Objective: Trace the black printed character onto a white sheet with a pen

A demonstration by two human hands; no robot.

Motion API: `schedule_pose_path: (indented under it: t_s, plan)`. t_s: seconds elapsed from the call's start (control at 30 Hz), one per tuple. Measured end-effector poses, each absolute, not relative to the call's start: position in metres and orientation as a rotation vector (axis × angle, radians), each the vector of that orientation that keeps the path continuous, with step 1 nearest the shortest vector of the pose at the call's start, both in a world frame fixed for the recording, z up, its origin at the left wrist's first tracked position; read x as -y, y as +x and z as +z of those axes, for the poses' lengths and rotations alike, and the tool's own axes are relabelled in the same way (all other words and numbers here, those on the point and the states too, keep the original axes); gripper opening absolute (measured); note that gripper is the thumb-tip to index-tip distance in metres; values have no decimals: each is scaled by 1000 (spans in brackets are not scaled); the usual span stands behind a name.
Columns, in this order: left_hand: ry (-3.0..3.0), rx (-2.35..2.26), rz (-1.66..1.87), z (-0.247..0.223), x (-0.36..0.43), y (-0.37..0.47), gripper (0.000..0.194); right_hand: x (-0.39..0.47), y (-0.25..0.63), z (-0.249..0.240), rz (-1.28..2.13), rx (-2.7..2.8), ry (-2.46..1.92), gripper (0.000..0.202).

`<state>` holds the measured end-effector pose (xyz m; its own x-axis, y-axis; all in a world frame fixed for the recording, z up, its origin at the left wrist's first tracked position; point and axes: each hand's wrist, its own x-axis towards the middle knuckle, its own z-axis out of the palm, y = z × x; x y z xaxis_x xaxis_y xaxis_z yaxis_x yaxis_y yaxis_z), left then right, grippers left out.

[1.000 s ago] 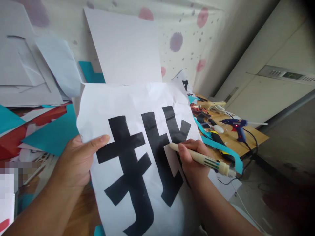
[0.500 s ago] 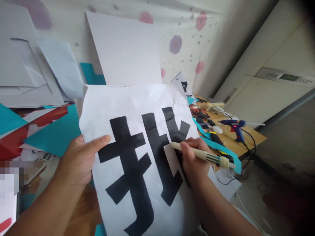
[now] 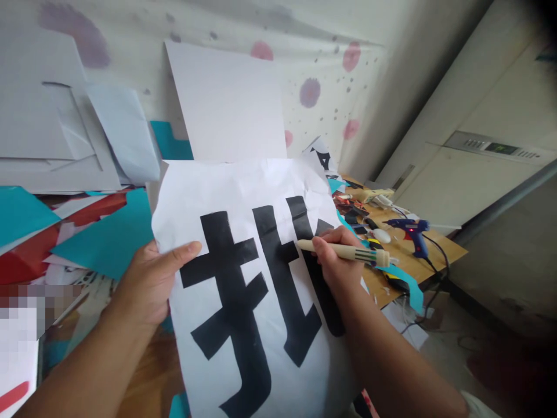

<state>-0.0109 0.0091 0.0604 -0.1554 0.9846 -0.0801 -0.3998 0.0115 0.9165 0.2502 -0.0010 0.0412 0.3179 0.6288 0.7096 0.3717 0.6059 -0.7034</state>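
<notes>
A white paper sheet (image 3: 243, 180) with bold black character strokes is held up, tilted, in front of me. My left hand (image 3: 167, 273) grips its left edge, thumb on the front and the other fingers hidden behind. My right hand (image 3: 339, 258) is closed around a thick cream multicolour pen (image 3: 352, 253). The pen's tip points left and rests at or just above the sheet, beside a short black stroke at the right; whether it touches I cannot tell.
A blue glue gun (image 3: 413, 232) stands on the wooden table (image 3: 444, 249) at right among scraps and a turquoise strip (image 3: 402, 278). Turquoise paper (image 3: 104, 238) and red pieces lie at left. A blank white board (image 3: 235, 98) leans against the patterned wall covering (image 3: 317, 35).
My right hand and the pen have moved slightly up and left across the sheet, with the pen lying flatter. The view has shifted a little. My left hand keeps its grip.
</notes>
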Motion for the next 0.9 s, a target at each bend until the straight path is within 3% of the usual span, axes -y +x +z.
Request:
schedule_pose_path:
  t_s: [0.9]
  plan:
    - [780, -1036, 1473, 56, -11, -11, 49, 0, 252, 36, 262, 1325, -1011, 26]
